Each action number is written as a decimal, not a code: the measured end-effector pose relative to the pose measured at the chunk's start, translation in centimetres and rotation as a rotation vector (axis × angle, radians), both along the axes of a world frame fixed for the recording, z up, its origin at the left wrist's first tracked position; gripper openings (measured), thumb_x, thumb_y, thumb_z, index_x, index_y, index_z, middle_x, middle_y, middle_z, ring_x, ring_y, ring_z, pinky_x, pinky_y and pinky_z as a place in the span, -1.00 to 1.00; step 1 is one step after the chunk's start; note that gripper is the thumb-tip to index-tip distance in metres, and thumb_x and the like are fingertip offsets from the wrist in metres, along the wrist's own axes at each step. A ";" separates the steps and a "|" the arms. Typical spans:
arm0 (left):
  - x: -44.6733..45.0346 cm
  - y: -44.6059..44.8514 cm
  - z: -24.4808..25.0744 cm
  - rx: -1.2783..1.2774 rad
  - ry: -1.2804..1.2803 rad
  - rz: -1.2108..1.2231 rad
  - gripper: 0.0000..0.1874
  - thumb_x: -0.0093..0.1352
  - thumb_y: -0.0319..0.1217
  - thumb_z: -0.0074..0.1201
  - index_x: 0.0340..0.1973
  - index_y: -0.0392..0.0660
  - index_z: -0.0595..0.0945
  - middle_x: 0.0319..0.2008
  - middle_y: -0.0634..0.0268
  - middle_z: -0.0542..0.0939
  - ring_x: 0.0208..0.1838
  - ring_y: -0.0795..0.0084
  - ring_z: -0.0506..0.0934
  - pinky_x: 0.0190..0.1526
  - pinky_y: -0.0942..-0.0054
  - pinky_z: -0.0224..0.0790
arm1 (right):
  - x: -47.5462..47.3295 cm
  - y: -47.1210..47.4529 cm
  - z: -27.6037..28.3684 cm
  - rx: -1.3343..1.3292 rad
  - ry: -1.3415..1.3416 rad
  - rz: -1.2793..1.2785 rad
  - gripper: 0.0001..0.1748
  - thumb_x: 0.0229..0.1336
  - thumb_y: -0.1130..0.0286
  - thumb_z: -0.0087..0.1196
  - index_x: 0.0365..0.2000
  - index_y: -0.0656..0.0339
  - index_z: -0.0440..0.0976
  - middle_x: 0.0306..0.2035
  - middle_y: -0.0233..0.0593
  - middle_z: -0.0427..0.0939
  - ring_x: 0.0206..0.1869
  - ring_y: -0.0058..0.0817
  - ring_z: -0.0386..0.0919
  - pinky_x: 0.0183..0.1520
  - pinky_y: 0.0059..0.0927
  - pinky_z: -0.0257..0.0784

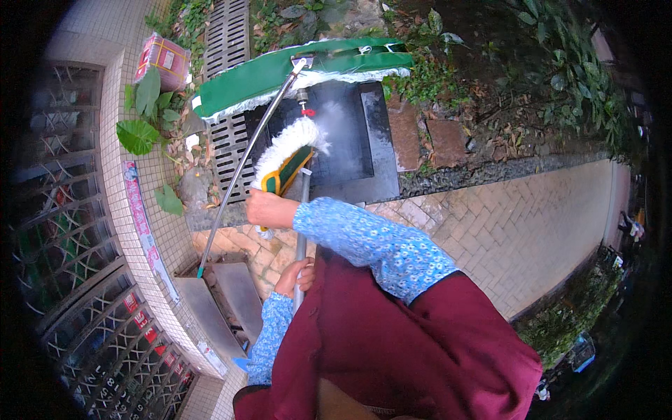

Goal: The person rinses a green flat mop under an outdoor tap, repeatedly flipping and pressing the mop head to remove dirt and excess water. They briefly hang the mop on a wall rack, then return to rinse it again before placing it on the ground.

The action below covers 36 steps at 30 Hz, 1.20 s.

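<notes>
My right hand (270,208) is closed on one end of a white-fringed mop pad (289,157) with a green back and yellow trim. The pad's far end lies just below a tap with a red handle (308,112), over a dark basin (341,136); a whitish blur, perhaps spray, shows beside it. Below, my left hand (295,278) grips a grey pole (301,231), whose top end stands close to the pad. A wide green dust mop (247,86) with white fringe lies beyond the tap, its metal handle (247,152) slanting down to the left.
Slotted drain covers (229,152) run left of the basin. A pink wrapped bundle (167,62) sits by a tiled wall (126,210) with barred windows. Stone slabs (239,294) stand at lower left. Plants and a brick path (504,226) extend to the right.
</notes>
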<state>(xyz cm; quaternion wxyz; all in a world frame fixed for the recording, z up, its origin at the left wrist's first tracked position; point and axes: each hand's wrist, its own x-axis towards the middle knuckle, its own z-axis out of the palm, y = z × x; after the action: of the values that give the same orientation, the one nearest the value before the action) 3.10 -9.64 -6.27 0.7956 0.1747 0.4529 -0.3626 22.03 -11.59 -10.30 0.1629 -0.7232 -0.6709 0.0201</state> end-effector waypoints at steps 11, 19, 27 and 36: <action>3.9 0.6 -5.8 0.368 -0.025 -0.297 -0.78 0.37 -0.34 0.03 -0.16 -0.14 0.41 -0.48 0.34 0.40 -0.63 0.60 0.30 -0.71 0.59 0.10 | 2.9 2.4 0.4 0.023 -0.003 -0.042 -0.91 -0.29 0.34 0.19 -0.61 0.05 0.61 -0.53 -0.47 0.58 -0.32 -0.46 0.55 -0.12 -0.39 0.32; 3.8 0.2 -7.8 0.456 -0.140 -0.347 -0.89 0.34 -0.36 0.03 -0.33 -0.10 0.46 -0.56 0.39 0.40 -0.63 0.63 0.31 -0.70 0.61 0.10 | -6.5 0.1 -2.4 0.044 -0.079 -0.080 -0.88 -0.16 0.30 0.10 -0.65 0.01 0.61 -0.57 -0.48 0.58 -0.38 -0.50 0.53 -0.20 -0.38 0.24; -5.5 3.2 -8.0 0.301 -0.119 -0.295 -0.90 0.34 -0.36 0.02 -0.38 -0.09 0.47 -0.60 0.42 0.40 -0.64 0.64 0.31 -0.70 0.62 0.10 | -9.7 1.2 2.0 -0.012 -0.054 0.085 -0.90 -0.29 0.28 0.13 -0.65 -0.06 0.62 -0.55 -0.54 0.58 -0.28 -0.54 0.51 -0.13 -0.35 0.20; -5.7 2.7 -2.4 0.186 -0.004 -0.333 -0.83 0.35 -0.33 -0.01 -0.51 -0.04 0.47 -0.68 0.49 0.40 -0.68 0.66 0.30 -0.66 0.64 0.07 | -6.2 0.4 6.5 0.222 0.031 -0.188 -0.90 -0.24 0.35 0.09 -0.66 -0.02 0.61 -0.46 -0.48 0.50 -0.07 -0.37 0.39 0.40 0.02 -0.12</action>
<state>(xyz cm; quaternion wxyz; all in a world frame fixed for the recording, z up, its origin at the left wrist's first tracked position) -2.60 -6.94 -8.69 0.7058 0.3210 0.4475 -0.4455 15.88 -11.21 -3.83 0.2533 -0.7600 -0.5956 -0.0584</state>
